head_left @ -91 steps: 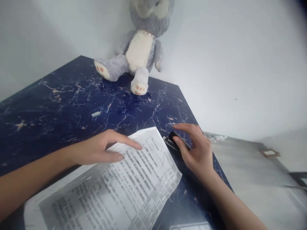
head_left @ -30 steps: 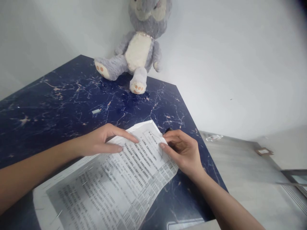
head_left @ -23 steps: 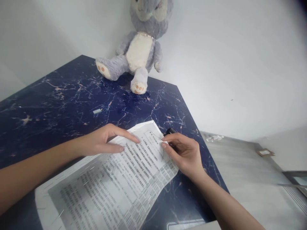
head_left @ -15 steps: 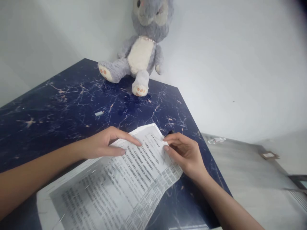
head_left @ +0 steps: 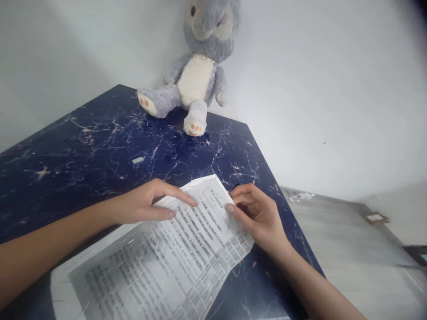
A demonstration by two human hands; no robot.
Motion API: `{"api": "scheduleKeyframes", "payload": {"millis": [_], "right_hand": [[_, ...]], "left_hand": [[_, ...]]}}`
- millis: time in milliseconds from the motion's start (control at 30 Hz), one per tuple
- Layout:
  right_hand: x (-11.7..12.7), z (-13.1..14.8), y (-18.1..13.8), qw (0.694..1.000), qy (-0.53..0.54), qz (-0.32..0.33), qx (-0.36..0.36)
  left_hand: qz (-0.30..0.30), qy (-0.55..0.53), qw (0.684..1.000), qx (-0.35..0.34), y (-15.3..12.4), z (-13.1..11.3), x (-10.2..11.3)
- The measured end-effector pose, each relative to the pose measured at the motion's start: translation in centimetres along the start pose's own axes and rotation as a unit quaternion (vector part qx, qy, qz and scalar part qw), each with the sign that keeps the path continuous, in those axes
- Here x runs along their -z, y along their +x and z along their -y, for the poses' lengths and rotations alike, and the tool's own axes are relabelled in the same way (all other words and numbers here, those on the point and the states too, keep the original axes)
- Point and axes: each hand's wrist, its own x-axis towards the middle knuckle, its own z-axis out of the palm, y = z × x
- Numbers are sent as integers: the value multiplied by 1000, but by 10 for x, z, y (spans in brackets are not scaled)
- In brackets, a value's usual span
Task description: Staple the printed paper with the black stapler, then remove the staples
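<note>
A printed paper sheet (head_left: 173,262) lies on the dark blue marbled table (head_left: 83,146). My left hand (head_left: 147,206) rests on the sheet's upper left part, fingers stretched out and pressing it down. My right hand (head_left: 256,213) is curled at the sheet's upper right edge, fingers closed over a small black stapler (head_left: 236,186). Only a dark tip of the stapler shows beside my fingertips. The sheet's top corner is slightly lifted and creased between the two hands.
A grey plush rabbit (head_left: 196,75) sits at the table's far corner against the white wall. A small pale scrap (head_left: 138,160) lies on the table behind my left hand. The table's right edge runs close past my right wrist, with grey floor (head_left: 350,266) below.
My right hand went from the stapler lying beside the sheet to the sheet's upper right edge, closing over the stapler there. My left hand stayed on the paper.
</note>
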Motion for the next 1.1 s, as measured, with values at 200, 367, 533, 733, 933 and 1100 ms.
{"api": "scheduleKeyframes", "payload": {"millis": [200,367,533,733,933,1100], "right_hand": [[0,5,4,998,50,7,-37],[1,2,4,994,87,14,-68],[1,-3,4,992,97,15,-77],[1,-5,6,995,67,7,-73],[3,-9,8,996,37,25,-78],[4,-5,8,994,64,64,-62]], "left_hand": [[2,-11,1000,4,2,-4,-1],[6,-14,1000,-9,2,-4,0],[20,-15,1000,-7,2,-3,0],[23,-2,1000,-2,1,0,1],[28,-2,1000,7,2,1,1],[18,-12,999,32,5,-2,0]]}}
